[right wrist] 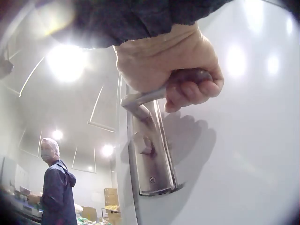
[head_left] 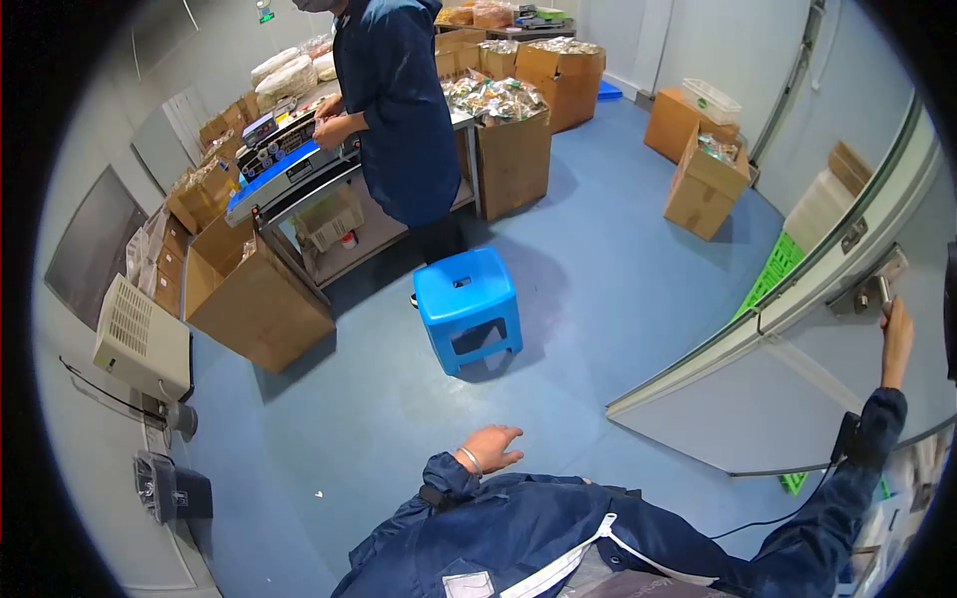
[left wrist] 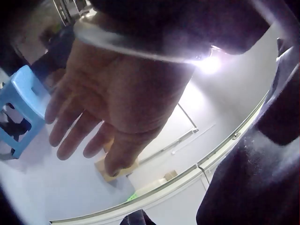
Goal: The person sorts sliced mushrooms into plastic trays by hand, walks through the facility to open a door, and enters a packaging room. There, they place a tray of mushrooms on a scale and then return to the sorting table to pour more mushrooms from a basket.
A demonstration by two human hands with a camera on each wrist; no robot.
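My right hand (head_left: pixel 897 344) is at the far right in the head view, its fingers curled round the metal lever handle (head_left: pixel 885 291) of a pale door (head_left: pixel 718 419). In the right wrist view the same hand (right wrist: pixel 173 65) grips the lever (right wrist: pixel 150 96) above an upright metal plate (right wrist: pixel 154 164). The door stands at an angle over the blue floor. My left hand (head_left: pixel 490 448) hangs in front of my body with nothing in it; its fingers are extended and slightly spread in the left wrist view (left wrist: pixel 108 98).
A blue stool (head_left: pixel 467 299) stands ahead on the floor. Behind it, a person in a dark blue coat (head_left: pixel 404 120) is at a workbench (head_left: pixel 379 229). Cardboard boxes (head_left: pixel 254 299) flank the bench, and others (head_left: pixel 708 184) lie beyond the door. A grey bin (head_left: pixel 189 493) is at left.
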